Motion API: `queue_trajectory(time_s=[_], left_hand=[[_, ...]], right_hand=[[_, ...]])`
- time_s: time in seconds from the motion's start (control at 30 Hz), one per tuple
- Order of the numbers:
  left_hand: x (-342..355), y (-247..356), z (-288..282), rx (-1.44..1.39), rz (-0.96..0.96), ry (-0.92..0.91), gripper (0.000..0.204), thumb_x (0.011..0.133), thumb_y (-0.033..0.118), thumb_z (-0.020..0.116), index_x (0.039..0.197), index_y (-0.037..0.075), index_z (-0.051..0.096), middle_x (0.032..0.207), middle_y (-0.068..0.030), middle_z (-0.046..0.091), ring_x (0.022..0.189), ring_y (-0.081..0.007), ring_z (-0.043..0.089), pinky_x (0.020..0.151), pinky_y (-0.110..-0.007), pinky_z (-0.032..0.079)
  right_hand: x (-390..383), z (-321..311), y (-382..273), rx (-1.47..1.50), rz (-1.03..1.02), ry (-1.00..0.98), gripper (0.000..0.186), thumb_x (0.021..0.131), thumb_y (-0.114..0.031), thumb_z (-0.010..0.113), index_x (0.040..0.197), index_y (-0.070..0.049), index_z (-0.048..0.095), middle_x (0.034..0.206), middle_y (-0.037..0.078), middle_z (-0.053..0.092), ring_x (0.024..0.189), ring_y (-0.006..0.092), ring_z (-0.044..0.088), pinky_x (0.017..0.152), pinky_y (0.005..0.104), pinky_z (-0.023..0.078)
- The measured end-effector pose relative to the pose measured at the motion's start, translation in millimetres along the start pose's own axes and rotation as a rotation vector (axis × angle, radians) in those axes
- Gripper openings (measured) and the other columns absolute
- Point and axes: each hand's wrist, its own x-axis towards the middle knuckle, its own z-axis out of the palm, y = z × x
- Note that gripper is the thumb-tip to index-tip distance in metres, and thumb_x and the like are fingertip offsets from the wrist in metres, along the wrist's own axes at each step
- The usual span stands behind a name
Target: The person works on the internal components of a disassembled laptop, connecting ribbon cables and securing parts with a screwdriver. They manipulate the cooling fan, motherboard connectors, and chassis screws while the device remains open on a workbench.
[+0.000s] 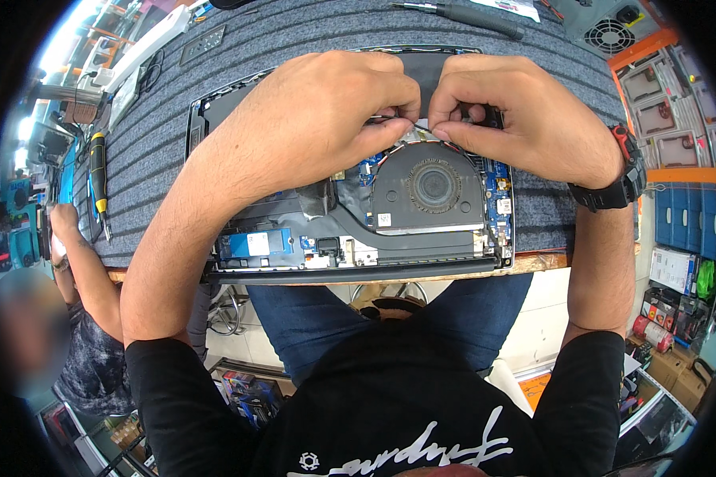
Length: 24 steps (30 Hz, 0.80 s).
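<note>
While left hand (pixel 346 115) and right hand (pixel 509 103) pinch cable (pixel 423 128) by fan (pixel 435 187) near desk's (pixel 147 211) front edge, cabling step likely needs light tension.

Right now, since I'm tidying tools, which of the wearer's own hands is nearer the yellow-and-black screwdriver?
Left. The left hand is over the opened laptop, right of the screwdriver; the right hand is farther right.

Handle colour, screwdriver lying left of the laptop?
Black and yellow; the screwdriver handle shows best in the head view.
</note>
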Motion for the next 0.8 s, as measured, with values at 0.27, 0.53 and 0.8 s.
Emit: queue_trajectory(time_s=[0.27, 0.53, 0.8], left_hand=[[2.9, -1.7, -1.4, -0.144, -0.015, -0.027, 0.013, 0.095, 0.011, 0.075, 0.101, 0.000, 0.072, 0.086, -0.0112, 0.064, 0.078, -0.0249, 0.063, 0.072, -0.036, 0.052], [4.1, -0.6, -4.6, -0.207, -0.043, -0.040, 0.012, 0.096, 0.011, 0.074, 0.101, 0.000, 0.073, 0.083, -0.0077, 0.062, 0.076, -0.0173, 0.060, 0.070, -0.033, 0.050], [2.4, -1.2, -2.9, -0.188, -0.094, -0.056, 0.013, 0.095, 0.012, 0.075, 0.100, 0.000, 0.073, 0.082, -0.0086, 0.060, 0.073, -0.0203, 0.058, 0.069, -0.035, 0.049]], right_hand=[[0.9, -1.9, -1.4, -0.022, -0.012, 0.024, 0.013, 0.089, -0.009, 0.077, 0.097, 0.000, 0.072, 0.088, 0.011, 0.067, 0.077, 0.0241, 0.066, 0.072, 0.0351, 0.055], [0.9, -0.6, 2.0, -0.046, -0.016, 0.022, 0.015, 0.092, -0.010, 0.075, 0.102, 0.001, 0.076, 0.090, 0.014, 0.070, 0.080, 0.0291, 0.070, 0.072, 0.0382, 0.055], [1.2, 1.0, 1.4, 0.004, 0.025, -0.018, 0.015, 0.093, -0.012, 0.075, 0.102, 0.000, 0.076, 0.090, 0.013, 0.070, 0.080, 0.0278, 0.070, 0.072, 0.0376, 0.055]])
